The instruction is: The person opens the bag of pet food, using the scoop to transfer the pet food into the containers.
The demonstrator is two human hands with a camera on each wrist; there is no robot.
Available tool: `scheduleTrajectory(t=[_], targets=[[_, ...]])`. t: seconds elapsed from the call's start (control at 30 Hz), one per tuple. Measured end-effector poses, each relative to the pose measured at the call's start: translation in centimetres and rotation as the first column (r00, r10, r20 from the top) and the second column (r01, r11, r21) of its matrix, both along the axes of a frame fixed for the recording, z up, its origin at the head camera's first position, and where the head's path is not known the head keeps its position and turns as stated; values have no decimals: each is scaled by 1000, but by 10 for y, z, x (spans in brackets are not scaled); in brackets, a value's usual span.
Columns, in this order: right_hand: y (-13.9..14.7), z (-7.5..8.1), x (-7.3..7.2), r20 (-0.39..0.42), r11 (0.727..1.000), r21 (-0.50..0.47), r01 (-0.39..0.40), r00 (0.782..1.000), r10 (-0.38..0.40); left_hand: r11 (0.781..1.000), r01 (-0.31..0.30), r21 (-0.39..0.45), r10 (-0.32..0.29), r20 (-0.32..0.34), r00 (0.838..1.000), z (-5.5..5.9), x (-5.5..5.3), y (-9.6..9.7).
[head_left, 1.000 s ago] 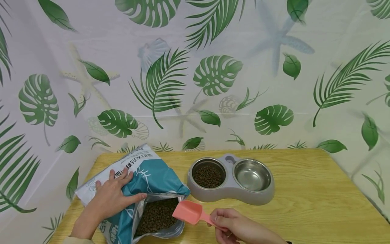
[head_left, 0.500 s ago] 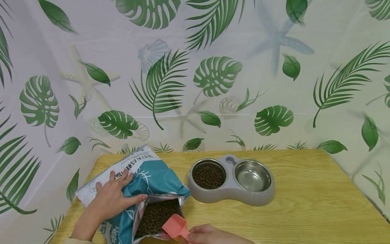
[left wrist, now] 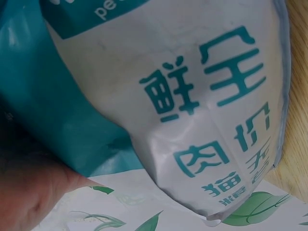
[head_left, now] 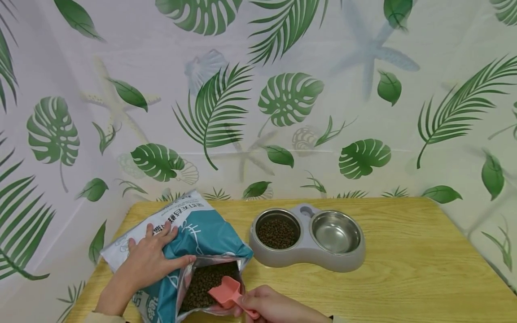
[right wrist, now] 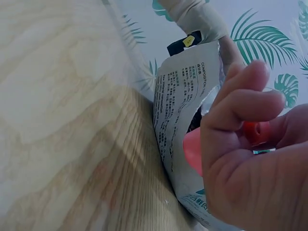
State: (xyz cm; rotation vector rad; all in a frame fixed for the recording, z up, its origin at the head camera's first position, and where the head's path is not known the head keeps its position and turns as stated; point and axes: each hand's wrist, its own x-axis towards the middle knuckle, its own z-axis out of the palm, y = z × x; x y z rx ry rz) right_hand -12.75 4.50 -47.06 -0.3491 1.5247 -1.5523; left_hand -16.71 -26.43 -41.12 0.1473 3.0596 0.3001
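A teal and white bag of kibble lies on its side at the left, its mouth facing the near right. Dark brown kibble shows inside. On top of the bag rests my left hand, fingers spread, thumb along the edge of the mouth. My right hand grips the handle of a pink scoop, whose head is inside the mouth at the kibble. In the right wrist view the fingers curl round the handle and hide most of the scoop. The left wrist view shows the printed bag face.
A grey double pet bowl stands right of the bag. Its left steel bowl holds kibble; bare metal shows in the right one. A leaf-patterned cloth hangs behind the wooden table.
My right hand has brought the scoop left and down from beside the bag into its mouth, the scoop head now at the kibble. My left hand stays put on the bag.
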Motion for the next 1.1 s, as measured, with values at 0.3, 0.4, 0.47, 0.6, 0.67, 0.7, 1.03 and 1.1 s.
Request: scheduleTrajectory(t=[0.3, 0.4, 0.47, 0.6, 0.67, 0.7, 1.03, 1.1], targets=[[-7, -5, 1, -82, 999, 25, 30, 996, -28, 1000, 2, -3, -2, -5, 1000, 1, 0, 1], [-9, -6, 0, -102, 998, 48, 36, 994, -31, 1000, 1, -5, -1, -2, 1000, 1, 1, 1], [-10, -7, -1, -118, 997, 69, 47, 992, -39, 1000, -1, -6, 1, -1, 1000, 2, 1, 1], [-11, -8, 0, -129, 993, 94, 67, 990, -54, 1000, -3, -4, 3, 3, 1000, 2, 1, 1], [-9, -9, 0, -134, 994, 88, 67, 989, -54, 1000, -1, -3, 1, 4, 1000, 1, 1, 1], [-8, -9, 1, -135, 995, 83, 61, 990, -50, 1000, 0, -3, 0, 6, 1000, 1, 1, 2], [16, -16, 4, -149, 999, 39, 4, 989, 2, 1000, 0, -12, 0, 5, 1000, 1, -1, 2], [18, -17, 5, -133, 1000, 11, 15, 991, -14, 1000, -2, -14, 2, 6, 1000, 1, -1, 2]])
